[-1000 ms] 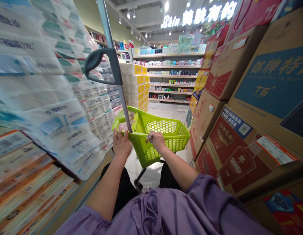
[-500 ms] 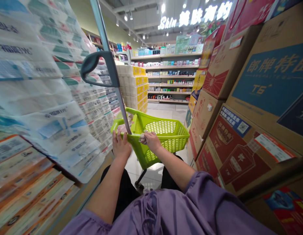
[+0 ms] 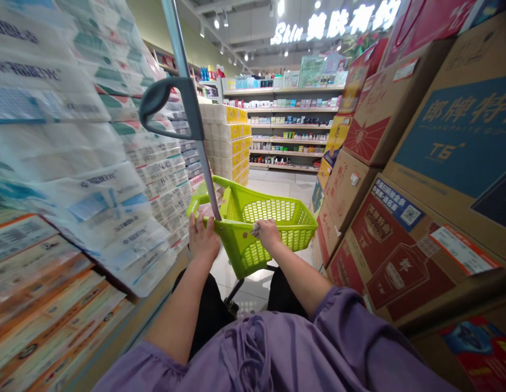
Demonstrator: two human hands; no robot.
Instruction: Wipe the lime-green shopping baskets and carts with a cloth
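Note:
A lime green wheeled shopping basket (image 3: 289, 220) stands on the aisle floor in front of me. Its grey pull handle (image 3: 187, 106) rises on a metal pole toward the camera. My left hand (image 3: 202, 239) rests on the basket's near rim beside the pole's foot, fingers curled over the edge. My right hand (image 3: 268, 234) presses a small crumpled whitish wad (image 3: 255, 229) against the near rim, fingers closed on it. The basket looks empty inside.
Stacked tissue and toilet paper packs (image 3: 93, 163) wall the left side. Cardboard liquor cartons (image 3: 400, 163) are piled on the right. Yellow-labelled paper rolls (image 3: 230, 141) stand ahead on the left. Cosmetics shelves (image 3: 289, 130) close the far end. A pale tiled floor (image 3: 277, 188) runs between.
My right hand with the wad has slid to the right along the basket's near rim. The left hand has stayed put. The view has shifted slightly.

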